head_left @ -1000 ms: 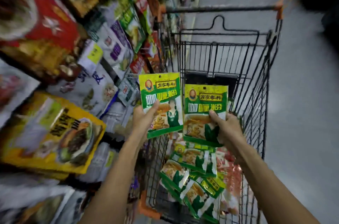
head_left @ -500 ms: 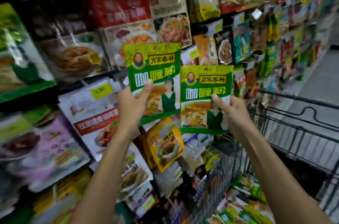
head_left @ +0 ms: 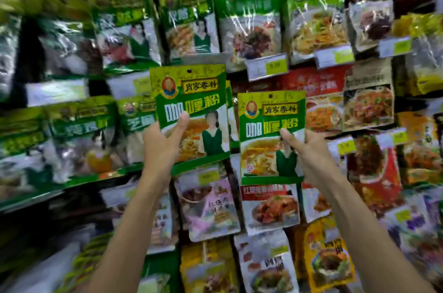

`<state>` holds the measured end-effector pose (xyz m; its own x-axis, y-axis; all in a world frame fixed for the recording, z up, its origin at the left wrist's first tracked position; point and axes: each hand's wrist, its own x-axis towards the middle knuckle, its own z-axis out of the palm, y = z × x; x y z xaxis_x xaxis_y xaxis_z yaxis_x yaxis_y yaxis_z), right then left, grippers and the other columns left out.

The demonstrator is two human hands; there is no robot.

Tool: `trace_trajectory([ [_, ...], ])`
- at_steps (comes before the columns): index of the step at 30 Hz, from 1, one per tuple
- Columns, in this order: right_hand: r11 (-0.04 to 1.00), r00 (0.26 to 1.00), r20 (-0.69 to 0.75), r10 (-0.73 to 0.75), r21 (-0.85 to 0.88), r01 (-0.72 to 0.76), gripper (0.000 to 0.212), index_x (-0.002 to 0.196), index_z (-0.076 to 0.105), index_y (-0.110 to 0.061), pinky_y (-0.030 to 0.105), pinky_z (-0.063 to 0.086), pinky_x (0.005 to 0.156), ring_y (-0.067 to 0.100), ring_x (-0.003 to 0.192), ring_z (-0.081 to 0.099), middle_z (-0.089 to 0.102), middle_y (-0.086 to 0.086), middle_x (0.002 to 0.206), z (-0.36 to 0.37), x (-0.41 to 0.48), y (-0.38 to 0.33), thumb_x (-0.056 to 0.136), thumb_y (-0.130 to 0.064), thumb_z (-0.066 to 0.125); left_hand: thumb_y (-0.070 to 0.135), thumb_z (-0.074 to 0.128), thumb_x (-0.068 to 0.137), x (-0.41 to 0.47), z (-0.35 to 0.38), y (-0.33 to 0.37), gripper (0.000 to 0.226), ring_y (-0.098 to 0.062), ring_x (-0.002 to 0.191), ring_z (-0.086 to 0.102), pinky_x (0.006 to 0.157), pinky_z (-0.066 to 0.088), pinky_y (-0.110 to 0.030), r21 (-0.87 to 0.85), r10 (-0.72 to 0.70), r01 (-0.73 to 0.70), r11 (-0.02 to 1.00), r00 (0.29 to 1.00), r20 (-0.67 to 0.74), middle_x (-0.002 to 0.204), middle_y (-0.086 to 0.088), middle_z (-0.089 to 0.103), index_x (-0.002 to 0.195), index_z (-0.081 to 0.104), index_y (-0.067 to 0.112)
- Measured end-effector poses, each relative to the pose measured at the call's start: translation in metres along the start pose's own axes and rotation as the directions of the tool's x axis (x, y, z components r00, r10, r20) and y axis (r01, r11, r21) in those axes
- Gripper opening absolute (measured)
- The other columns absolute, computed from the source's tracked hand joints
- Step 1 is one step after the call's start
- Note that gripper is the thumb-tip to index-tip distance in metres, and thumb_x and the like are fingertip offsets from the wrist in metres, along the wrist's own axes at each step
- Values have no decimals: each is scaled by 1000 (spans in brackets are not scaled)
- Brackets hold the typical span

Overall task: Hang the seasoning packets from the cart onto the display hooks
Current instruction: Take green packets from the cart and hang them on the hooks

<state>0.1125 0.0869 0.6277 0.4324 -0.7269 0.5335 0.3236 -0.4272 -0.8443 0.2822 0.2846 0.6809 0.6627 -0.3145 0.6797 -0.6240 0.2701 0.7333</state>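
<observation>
Left hand: your left hand (head_left: 163,146) pinches the left green packet (head_left: 194,98) at its lower left, thumb on the front, fingers behind
Right hand: your right hand (head_left: 309,156) pinches the right green packet (head_left: 268,124) at its right edge, thumb on the front
Packets: both upright, side by side, the left one higher, held up before the display wall (head_left: 249,19)
Display wall: rows of hanging packets with price tags (head_left: 267,67), much of it blurred
</observation>
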Motion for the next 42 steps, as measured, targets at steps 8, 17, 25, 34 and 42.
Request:
trace_trajectory([
  [8,998,980,200,20,58,-32,37,59,58,-16,41,43,76,29,71,55,50,14,67,86,32,-8,82,-43,68,80,64,55,20,-78,2,101,-35,106,61,87,52,-59,6,-47,48,999,990,-135,124,-20,58,126,54,9],
  [17,990,978,196,69,110,-92,35,87,64,2,27,48,64,20,73,62,65,11,80,111,72,-11,89,-33,67,38,67,86,40,-95,-18,6,-14,83,70,77,58,-40,37,-9,18,999,974,-226,81,11,73,83,67,33],
  [25,979,973,198,120,140,-149,32,91,66,6,41,55,78,26,78,68,72,10,76,109,91,-9,89,-26,68,45,67,80,42,-79,-13,12,-27,91,68,86,53,-56,14,-7,9,1000,984,-177,87,2,73,80,68,33],
  [34,977,977,119,174,107,-187,33,96,64,11,50,51,95,35,97,67,69,26,103,117,95,-6,90,-21,67,51,68,74,44,-68,-11,24,-29,94,68,89,52,-55,-6,-17,16,1000,984,-179,91,-3,72,84,65,29],
  [42,995,997,-31,71,-74,-73,30,92,67,-2,34,50,69,26,92,64,70,15,97,125,95,3,87,-32,70,40,65,87,40,-59,-16,23,-38,93,65,89,50,-60,-13,-50,49,999,988,-144,89,-12,68,84,63,17],
])
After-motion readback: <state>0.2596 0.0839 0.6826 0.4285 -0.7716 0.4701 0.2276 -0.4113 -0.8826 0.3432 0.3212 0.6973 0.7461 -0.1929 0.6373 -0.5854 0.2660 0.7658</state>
